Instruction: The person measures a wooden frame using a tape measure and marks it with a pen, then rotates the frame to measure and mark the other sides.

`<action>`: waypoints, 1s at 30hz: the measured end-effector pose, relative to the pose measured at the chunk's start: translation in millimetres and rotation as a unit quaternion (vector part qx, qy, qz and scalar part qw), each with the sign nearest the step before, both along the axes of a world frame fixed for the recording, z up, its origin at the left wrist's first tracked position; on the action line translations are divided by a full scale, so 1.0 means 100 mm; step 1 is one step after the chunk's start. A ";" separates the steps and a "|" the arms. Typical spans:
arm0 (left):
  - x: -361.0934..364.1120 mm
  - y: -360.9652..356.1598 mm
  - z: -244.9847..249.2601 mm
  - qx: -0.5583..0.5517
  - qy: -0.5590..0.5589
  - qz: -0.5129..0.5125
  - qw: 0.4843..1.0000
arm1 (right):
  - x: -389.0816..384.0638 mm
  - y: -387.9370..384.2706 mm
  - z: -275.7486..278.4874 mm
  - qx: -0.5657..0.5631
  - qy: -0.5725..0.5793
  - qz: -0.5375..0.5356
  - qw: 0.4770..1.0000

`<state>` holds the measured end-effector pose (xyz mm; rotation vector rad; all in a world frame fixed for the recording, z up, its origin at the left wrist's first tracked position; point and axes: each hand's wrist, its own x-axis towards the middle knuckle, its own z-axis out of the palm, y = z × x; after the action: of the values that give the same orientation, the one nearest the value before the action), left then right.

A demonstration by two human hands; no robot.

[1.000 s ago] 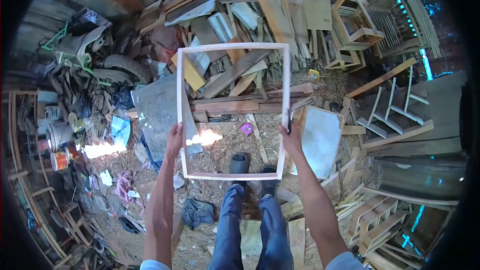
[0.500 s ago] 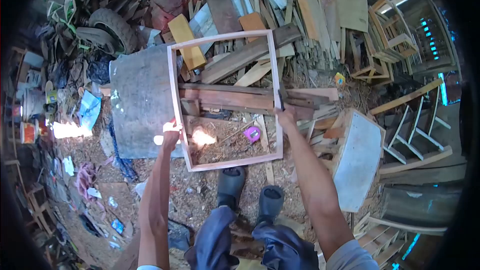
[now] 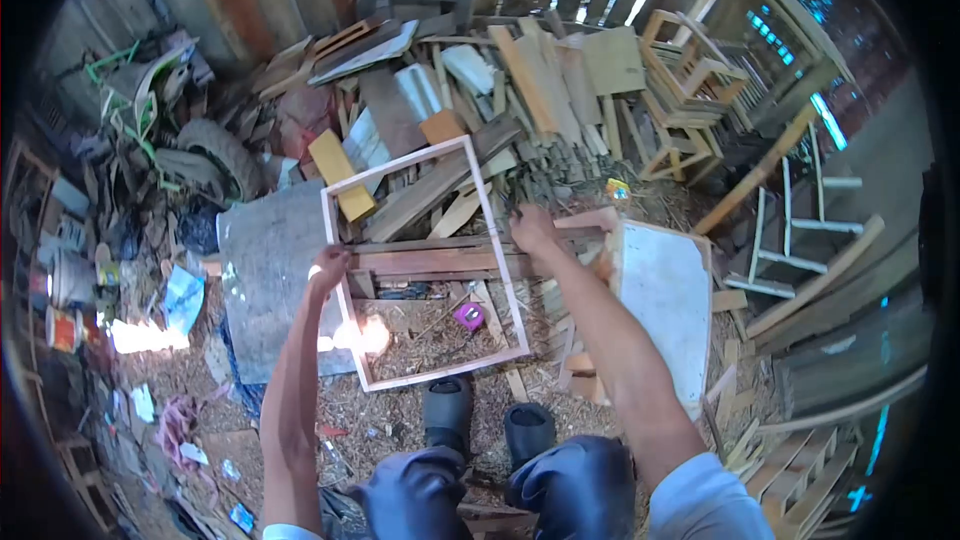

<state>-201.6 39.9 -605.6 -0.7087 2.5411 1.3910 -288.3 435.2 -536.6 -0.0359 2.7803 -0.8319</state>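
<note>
A rectangular wooden frame [image 3: 508, 300] of pale strips stands tilted over loose planks, its near rail close to my shoes. My left hand [image 3: 330, 266] is closed at its left rail, around the middle. My right hand [image 3: 533, 230] is closed just outside the right rail, with a small dark object [image 3: 511, 206] at its fingers; what that is I cannot make out. Through the frame show a reddish plank [image 3: 430, 262] and a pink tape measure [image 3: 468, 315] on the shavings.
A grey board [image 3: 270, 280] lies at left, and a white-topped wooden piece [image 3: 662, 310] at right. Scrap wood [image 3: 560, 90] is heaped against the plank wall at the back. Wooden frames [image 3: 690, 90] are stacked back right. A wheel [image 3: 222, 155] stands back left.
The view has tilted up towards the wall. Both hands have moved farther along the frame's sides, away from me. My right hand is now slightly off the right rail. The frame has turned slightly.
</note>
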 end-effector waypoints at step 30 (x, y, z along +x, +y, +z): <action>0.51 1.79 -1.26 0.066 -0.051 -0.192 0.978 | 1.01 -0.65 -1.25 0.094 -0.270 -0.002 0.958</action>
<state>-150.9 219.3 -731.4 -0.2385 2.3191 1.3332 -187.5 370.1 -662.1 0.2012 2.3227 -0.4791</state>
